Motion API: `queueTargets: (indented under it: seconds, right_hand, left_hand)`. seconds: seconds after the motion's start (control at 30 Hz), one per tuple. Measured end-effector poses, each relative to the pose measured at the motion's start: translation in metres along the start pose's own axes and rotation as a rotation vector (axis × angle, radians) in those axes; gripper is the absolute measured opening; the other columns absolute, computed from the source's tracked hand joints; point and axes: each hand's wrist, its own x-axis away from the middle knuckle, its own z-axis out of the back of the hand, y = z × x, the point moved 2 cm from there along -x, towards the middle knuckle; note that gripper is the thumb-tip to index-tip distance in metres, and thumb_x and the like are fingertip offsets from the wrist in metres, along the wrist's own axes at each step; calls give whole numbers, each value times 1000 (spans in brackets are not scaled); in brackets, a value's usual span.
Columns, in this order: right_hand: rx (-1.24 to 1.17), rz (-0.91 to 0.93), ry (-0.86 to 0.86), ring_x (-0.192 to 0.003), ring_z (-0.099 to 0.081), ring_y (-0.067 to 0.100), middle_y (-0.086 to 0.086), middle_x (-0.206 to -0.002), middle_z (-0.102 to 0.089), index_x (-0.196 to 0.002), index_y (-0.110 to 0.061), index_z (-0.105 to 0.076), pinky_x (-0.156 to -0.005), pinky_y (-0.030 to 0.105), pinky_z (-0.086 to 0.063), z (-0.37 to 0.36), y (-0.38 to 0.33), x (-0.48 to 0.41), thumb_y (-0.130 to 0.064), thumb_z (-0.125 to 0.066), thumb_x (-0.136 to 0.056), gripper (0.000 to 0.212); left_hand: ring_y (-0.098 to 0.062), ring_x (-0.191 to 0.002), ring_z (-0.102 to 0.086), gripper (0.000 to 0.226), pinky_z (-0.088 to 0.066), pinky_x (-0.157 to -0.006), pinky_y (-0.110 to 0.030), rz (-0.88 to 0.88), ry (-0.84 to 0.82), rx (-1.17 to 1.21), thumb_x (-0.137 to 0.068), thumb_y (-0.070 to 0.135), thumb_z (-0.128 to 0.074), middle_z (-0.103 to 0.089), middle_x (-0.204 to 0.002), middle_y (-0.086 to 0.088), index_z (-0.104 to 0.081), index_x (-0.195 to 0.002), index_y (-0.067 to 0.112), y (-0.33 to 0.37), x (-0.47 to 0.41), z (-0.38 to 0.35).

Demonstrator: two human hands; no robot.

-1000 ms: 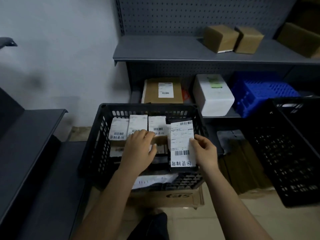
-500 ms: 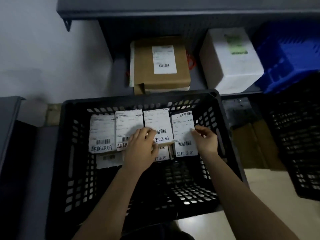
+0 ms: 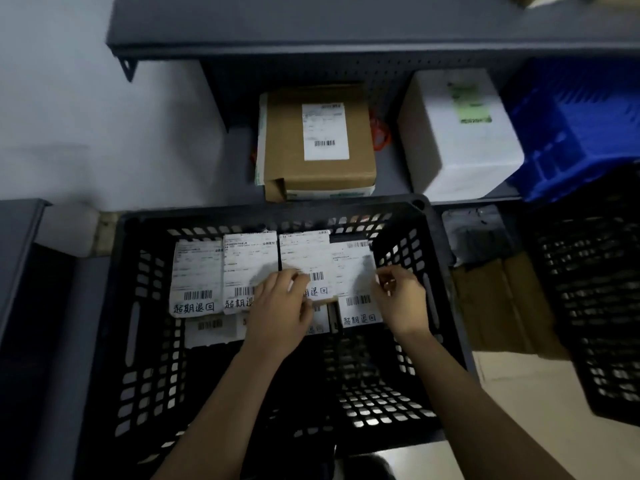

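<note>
Right hand (image 3: 398, 299) grip pinches the white-labelled, barcoded parcel (image 3: 355, 271); left hand (image 3: 280, 313) rests flat.

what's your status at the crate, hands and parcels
Left hand resting on the row of parcels. Right hand pinching the right-end parcel in the black crate. Nothing blocking the hands.
</note>
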Motion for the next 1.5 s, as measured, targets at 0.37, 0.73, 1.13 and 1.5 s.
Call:
queueTargets:
  seconds: [0.37, 0.73, 1.13, 1.5]
  right_hand:
    - [230, 692, -180, -100, -54, 24, 5, -104, -60, -105, -13, -65, -85, 28, -42, 56, -53, 33, -13, -64, -87, 17]
    - [178, 1285, -577, -95, -54, 25, 5, -100, -59, -102, -14, -64, -80, 40, -49, 40, -85, 182, -15, -64, -86, 17]
    - [177, 1873, -1062, -113, -47, 19, -1, -115, -55, -118, -19, -59, -93, 30, -38, 9, -58, 501, -17, -58, -90, 27]
    - [165, 2165, -1350, -117, -45, 17, -5, -118, -53, -120, -23, -57, -100, 30, -38, 5, 30, 829, -25, -58, -94, 26]
  left_hand:
    - [-25, -89, -55, 29, -49, -72, -38, 68, 305, -67, -84, 28, -53, -59, -100, -5, -63, -106, 14, 53, 36, 42]
    - [-29, -88, -54, 32, -48, -72, -40, 781, 561, -208, -85, 34, -57, -56, -98, -6, -59, -109, 13, 121, 249, 40]
    - [-28, -80, -55, 28, -45, -68, -38, 1423, 819, -345, -75, 20, -75, -58, -90, -3, -62, -98, 14, 207, 571, 26]
    - [-24, -82, -56, 29, -48, -65, -37, 1773, 853, -491, -78, 24, -74, -58, -91, 0, -62, -103, 16, 296, 881, 2]
